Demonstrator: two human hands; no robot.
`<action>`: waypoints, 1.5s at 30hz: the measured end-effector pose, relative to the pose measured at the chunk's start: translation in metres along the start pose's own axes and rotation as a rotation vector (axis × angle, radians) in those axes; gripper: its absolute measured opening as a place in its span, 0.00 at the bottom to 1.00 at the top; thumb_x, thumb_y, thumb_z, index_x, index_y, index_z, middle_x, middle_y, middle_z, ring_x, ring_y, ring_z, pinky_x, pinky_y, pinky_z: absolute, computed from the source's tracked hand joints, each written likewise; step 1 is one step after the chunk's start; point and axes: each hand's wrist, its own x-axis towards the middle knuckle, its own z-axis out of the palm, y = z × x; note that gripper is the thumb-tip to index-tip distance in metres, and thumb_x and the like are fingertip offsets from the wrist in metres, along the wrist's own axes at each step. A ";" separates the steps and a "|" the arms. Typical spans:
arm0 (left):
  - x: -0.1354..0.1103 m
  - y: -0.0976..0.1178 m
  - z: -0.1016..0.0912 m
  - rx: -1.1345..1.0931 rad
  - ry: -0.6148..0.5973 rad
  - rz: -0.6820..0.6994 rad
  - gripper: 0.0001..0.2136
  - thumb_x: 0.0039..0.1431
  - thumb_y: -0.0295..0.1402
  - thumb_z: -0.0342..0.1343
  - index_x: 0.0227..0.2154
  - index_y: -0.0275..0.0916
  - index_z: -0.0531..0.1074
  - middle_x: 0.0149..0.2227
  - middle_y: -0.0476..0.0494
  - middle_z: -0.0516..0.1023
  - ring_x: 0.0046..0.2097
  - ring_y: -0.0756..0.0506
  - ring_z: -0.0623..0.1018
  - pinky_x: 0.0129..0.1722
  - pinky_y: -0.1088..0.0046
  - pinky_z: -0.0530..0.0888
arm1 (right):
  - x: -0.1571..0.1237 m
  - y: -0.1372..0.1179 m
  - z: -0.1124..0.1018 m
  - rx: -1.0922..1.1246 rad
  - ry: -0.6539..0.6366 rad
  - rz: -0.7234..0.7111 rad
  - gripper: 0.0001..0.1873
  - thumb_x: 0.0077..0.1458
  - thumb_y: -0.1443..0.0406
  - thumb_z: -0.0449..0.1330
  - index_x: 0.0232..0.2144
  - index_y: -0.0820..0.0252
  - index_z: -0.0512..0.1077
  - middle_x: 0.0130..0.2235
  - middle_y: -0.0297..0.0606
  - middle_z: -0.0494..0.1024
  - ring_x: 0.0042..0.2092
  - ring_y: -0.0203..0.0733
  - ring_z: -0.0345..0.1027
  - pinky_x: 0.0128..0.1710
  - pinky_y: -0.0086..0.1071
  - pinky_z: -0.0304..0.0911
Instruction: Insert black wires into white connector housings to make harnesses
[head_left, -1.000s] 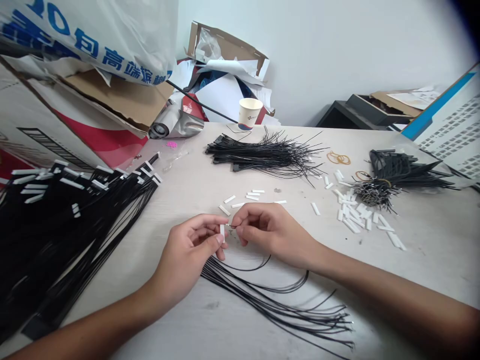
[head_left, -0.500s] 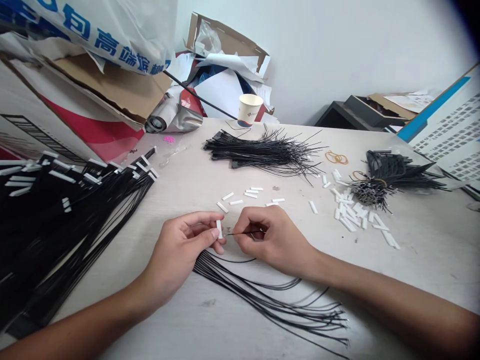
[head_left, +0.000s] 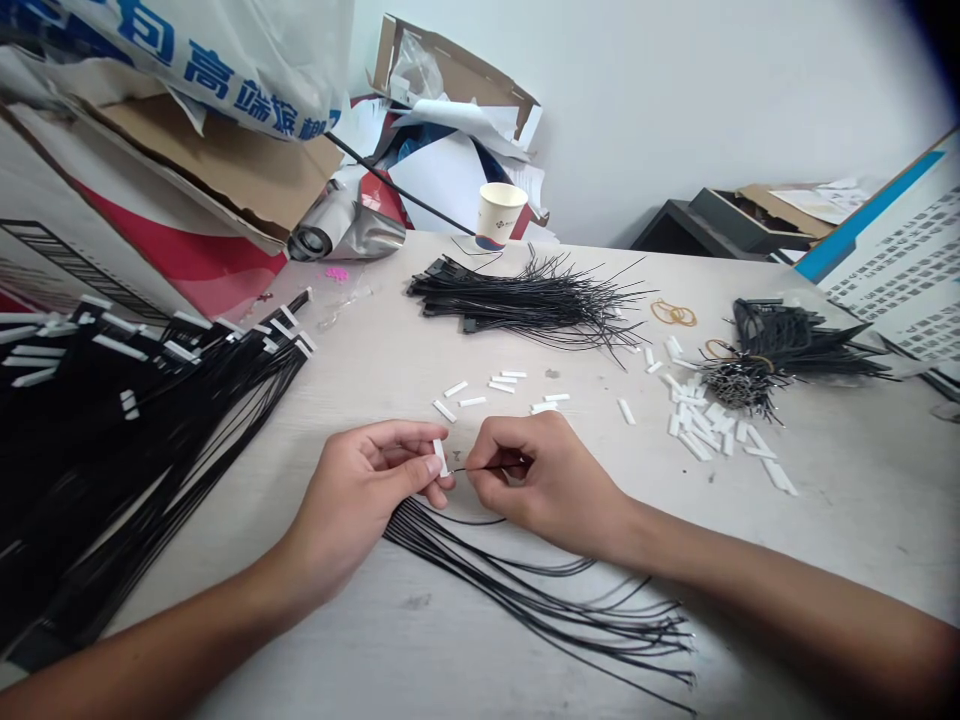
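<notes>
while the left hand point(head_left: 360, 490) pinched a white connector housing point(head_left: 439, 455) near mid-view, the right hand point(head_left: 544, 480), at three o'clock from it, gripped a black wire point(head_left: 484, 468) pointing at its lower end.

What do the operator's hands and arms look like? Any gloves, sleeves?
Left hand and right hand are bare: no gloves, rings or watch visible. Left forearm and right forearm show no sleeves, cables or markings.

A paper cup point(head_left: 500, 217) stands (upright) near papers point(head_left: 437, 180)
</notes>
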 end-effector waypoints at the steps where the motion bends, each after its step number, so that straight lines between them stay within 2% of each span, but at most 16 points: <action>1: 0.000 0.000 0.000 -0.003 0.001 -0.005 0.09 0.50 0.28 0.65 0.37 0.35 0.78 0.26 0.50 0.79 0.27 0.51 0.77 0.33 0.74 0.72 | 0.000 0.000 0.000 -0.019 0.006 -0.016 0.09 0.42 0.79 0.55 0.20 0.63 0.66 0.19 0.25 0.65 0.22 0.24 0.53 0.21 0.19 0.51; 8: -0.002 0.000 0.000 -0.032 -0.021 -0.013 0.09 0.50 0.28 0.65 0.36 0.35 0.78 0.25 0.49 0.79 0.27 0.50 0.78 0.32 0.74 0.73 | -0.001 -0.001 0.001 -0.095 0.027 -0.114 0.09 0.41 0.80 0.56 0.20 0.64 0.66 0.19 0.24 0.64 0.21 0.23 0.52 0.21 0.18 0.50; 15: -0.001 0.000 -0.001 -0.054 -0.039 -0.028 0.10 0.50 0.29 0.65 0.37 0.35 0.78 0.26 0.48 0.80 0.28 0.50 0.78 0.34 0.74 0.73 | -0.002 -0.003 0.001 -0.095 0.029 -0.147 0.10 0.40 0.81 0.56 0.20 0.65 0.66 0.19 0.25 0.64 0.22 0.23 0.53 0.21 0.18 0.51; 28: -0.002 0.000 -0.001 -0.072 -0.040 -0.039 0.09 0.50 0.28 0.65 0.36 0.35 0.78 0.26 0.50 0.79 0.27 0.51 0.78 0.33 0.75 0.73 | -0.002 -0.004 0.000 -0.079 0.016 -0.114 0.10 0.40 0.81 0.55 0.20 0.64 0.66 0.19 0.24 0.63 0.21 0.24 0.52 0.21 0.19 0.51; 38: -0.002 0.001 -0.002 -0.064 -0.064 -0.037 0.08 0.51 0.27 0.64 0.35 0.34 0.77 0.25 0.50 0.78 0.27 0.50 0.77 0.32 0.74 0.73 | -0.003 -0.003 0.001 -0.143 0.023 -0.140 0.09 0.41 0.79 0.55 0.21 0.62 0.67 0.19 0.25 0.65 0.21 0.26 0.54 0.21 0.21 0.52; 45: -0.001 -0.002 -0.003 -0.081 -0.071 -0.037 0.08 0.51 0.27 0.64 0.36 0.35 0.77 0.25 0.50 0.78 0.27 0.51 0.77 0.35 0.71 0.74 | -0.003 -0.004 0.000 -0.111 0.022 -0.129 0.09 0.41 0.79 0.55 0.20 0.62 0.66 0.19 0.25 0.65 0.21 0.25 0.54 0.20 0.21 0.52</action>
